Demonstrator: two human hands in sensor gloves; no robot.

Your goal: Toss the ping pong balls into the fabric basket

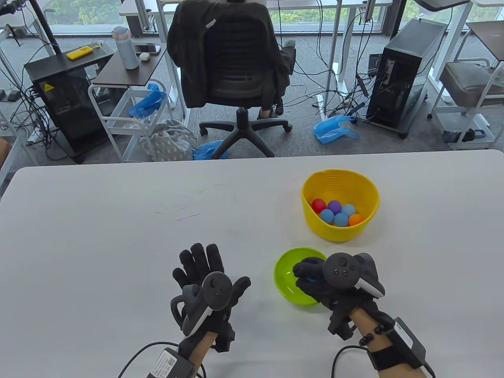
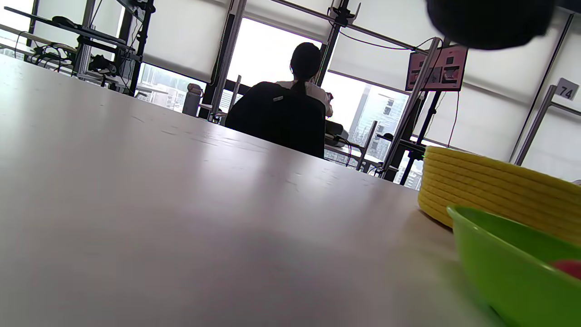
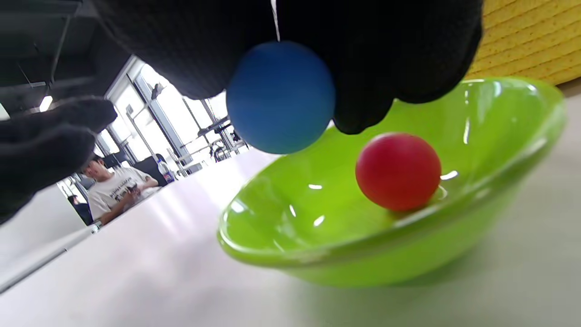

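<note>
White table (image 1: 118, 220): yellow fabric basket (image 1: 366, 197) w/ balls far right, green bowl (image 1: 285, 271) near it. R hand (image 1: 334, 281) pinches blue ball (image 3: 280, 97) over bowl, red ball (image 3: 398, 171) inside; L hand (image 1: 208, 281) flat, fingers spread

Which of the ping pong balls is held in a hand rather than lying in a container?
The blue ball, pinched by the right hand above the green bowl; a red ball lies in that bowl, the rest in the yellow basket.
</note>
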